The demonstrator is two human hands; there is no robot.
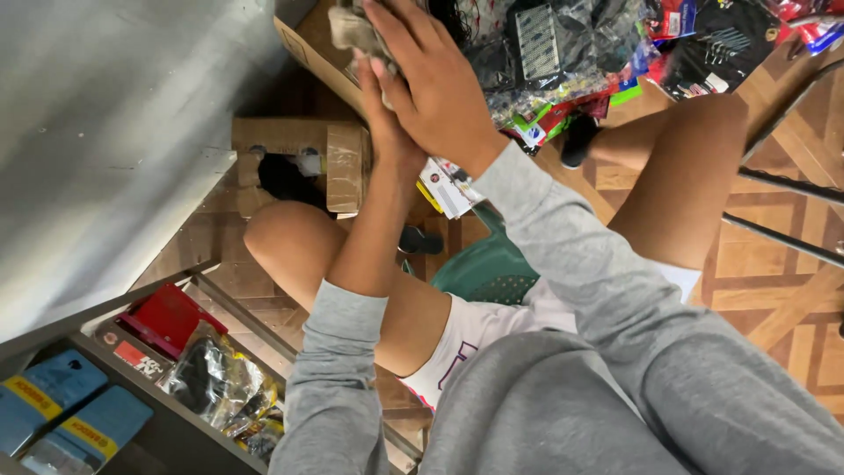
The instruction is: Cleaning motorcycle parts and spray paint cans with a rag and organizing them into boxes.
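Both my hands are raised together at the top middle of the view. My right hand (pixel 435 84) lies over the left, fingers closed around a small greyish wrapped item (pixel 352 31). My left hand (pixel 380 105) is mostly hidden behind the right one and presses against the same item from below. Just behind the hands is an open brown cardboard box (pixel 308 48). Grey sleeves cover both my forearms.
A pile of plastic-wrapped packets (pixel 563 53) lies on the patterned wood floor at top right. A smaller cardboard box (pixel 299 163) sits by my left knee. I sit on a green plastic stool (pixel 483 268). A metal shelf (pixel 132 369) at lower left holds red, blue and clear packets.
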